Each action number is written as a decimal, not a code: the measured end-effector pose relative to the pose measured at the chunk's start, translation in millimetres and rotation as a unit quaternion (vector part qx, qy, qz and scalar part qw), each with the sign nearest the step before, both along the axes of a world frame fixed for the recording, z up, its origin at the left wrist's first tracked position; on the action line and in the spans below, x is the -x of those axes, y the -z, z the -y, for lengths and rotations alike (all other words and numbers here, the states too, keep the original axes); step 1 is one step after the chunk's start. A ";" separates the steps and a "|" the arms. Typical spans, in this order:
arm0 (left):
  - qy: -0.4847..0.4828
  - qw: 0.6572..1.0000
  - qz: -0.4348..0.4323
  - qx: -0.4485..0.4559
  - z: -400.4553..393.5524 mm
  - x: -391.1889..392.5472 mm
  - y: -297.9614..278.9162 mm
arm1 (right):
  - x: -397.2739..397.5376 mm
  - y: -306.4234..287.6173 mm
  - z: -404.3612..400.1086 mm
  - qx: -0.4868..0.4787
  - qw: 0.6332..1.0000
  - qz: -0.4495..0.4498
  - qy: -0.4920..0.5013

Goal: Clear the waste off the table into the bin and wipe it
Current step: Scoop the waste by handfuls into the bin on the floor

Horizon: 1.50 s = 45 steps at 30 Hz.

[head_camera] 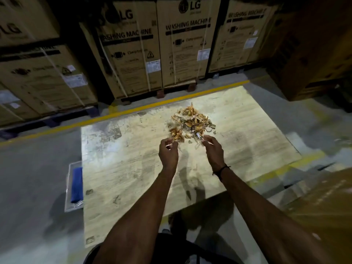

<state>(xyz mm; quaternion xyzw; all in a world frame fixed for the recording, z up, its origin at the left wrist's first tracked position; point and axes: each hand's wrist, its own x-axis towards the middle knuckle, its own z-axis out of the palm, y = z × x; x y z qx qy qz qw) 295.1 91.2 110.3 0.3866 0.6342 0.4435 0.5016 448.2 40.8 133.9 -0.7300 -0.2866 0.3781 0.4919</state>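
1. The waste [190, 121] (orange peelings and scraps) lies heaped near the table's [118, 168] far edge.
2. The left hand [168, 149] hovers at the heap's near side, fingers loosely curled, grasping nothing.
3. The right hand [213, 148] pinches a scrap there.
4. A blue cloth [77, 184] lies in a clear tray [69, 187] beside the left edge.

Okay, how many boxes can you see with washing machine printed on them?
3, in a row behind the table: one box at left, one in the middle, one at right. The cartons further left may carry it too, but their print is too blurred to read.
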 end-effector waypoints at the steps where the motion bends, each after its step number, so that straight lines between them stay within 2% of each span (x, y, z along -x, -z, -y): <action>1: 0.014 1.000 -0.022 -0.011 -8.5 -5.3 6.1 | -9.5 6.4 -6.4 0.004 1.000 0.025 -0.009; 6: 0.097 0.982 -0.154 -0.050 -58.8 -29.4 42.1 | -52.1 43.5 -42.0 0.006 0.986 0.139 -0.090; 9: 0.128 0.968 -0.208 -0.051 -80.3 -40.6 60.3 | -72.3 62.3 -67.5 0.023 0.966 0.198 -0.167; 12: 0.159 0.949 -0.265 -0.062 -95.8 -46.5 81.1 | -89.0 89.0 -94.1 0.000 0.936 0.245 -0.251; 16: 0.186 0.929 -0.313 -0.063 -104.2 -51.5 124.6 | -101.1 128.5 -127.3 0.018 0.902 0.261 -0.343; 20: 0.178 0.921 -0.326 -0.114 -85.2 -58.9 156.2 | -108.7 159.0 -122.6 -0.003 0.872 0.274 -0.406; 29: 0.164 0.927 -0.302 -0.150 -18.4 -105.1 143.5 | -127.6 150.0 -76.6 -0.050 0.861 0.278 -0.423; 33: 0.129 0.921 -0.340 -0.141 -1.2 -107.3 126.6 | -150.9 135.7 -68.1 -0.085 0.876 0.299 -0.370; 37: 0.126 0.915 -0.356 -0.141 -22.0 -100.1 124.2 | -166.2 138.2 -86.0 -0.103 0.901 0.294 -0.302; 43: 0.187 0.910 -0.348 -0.125 -41.1 -101.0 159.8 | -158.5 173.4 -131.6 -0.009 0.925 0.269 -0.268; 45: 0.172 0.912 -0.348 -0.131 -36.7 -111.8 165.7 | -155.2 182.8 -134.2 -0.023 0.924 0.273 -0.265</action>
